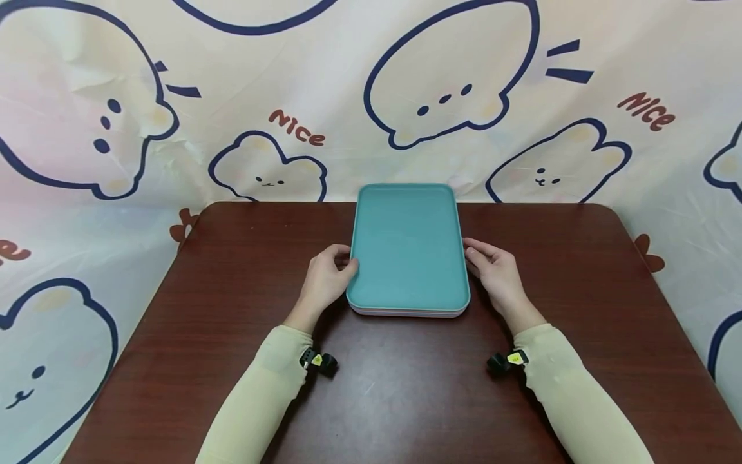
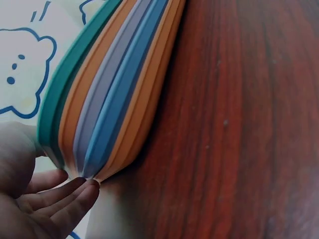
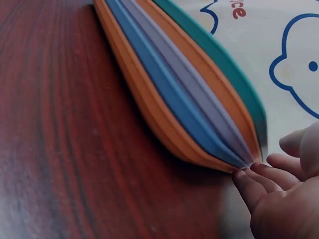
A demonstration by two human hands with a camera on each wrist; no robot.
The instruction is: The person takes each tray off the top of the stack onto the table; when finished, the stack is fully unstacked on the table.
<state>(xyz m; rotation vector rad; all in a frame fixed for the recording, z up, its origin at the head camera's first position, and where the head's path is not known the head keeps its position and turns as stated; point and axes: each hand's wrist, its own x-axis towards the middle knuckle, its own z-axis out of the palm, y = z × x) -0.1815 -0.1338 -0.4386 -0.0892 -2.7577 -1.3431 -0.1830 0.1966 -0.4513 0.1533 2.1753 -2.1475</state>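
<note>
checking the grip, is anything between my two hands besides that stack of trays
Only the stack of trays lies between the left hand and right hand; each touches a long edge. The head view shows this.

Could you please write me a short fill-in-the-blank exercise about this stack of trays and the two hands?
1. The top tray of the stack is ____ in colour.
2. The stack rests on a dark ____ table.
3. The left hand touches the stack's ____ edge, and the right hand touches the opposite one.
4. Seen from the wrist views, the bottom tray is ____.

Missing words: teal; wooden; left; orange
</note>
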